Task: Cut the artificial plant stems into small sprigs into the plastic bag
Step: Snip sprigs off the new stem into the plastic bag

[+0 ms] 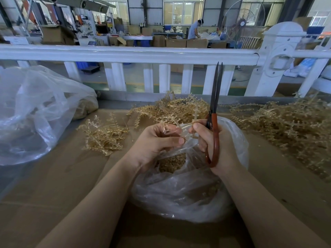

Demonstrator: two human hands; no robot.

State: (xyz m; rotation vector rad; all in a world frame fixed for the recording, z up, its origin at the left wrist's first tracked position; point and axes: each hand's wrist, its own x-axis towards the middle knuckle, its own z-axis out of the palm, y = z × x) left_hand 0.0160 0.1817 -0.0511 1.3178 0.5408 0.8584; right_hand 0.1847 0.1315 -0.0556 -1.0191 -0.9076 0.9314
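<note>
Lining cardboard worktop (75, 185), white railing (125, 53), factory bkgd

Dark, dull metal on the scissors (215, 97) blades, glossy red-brown coating on the handles. Thin, clear, crinkled, shiny film for the plastic bag (180, 197). Tan, translucent, knobbly plastic for the stems (286, 126). Matt brown cardboard over the bench (71, 185).
</note>
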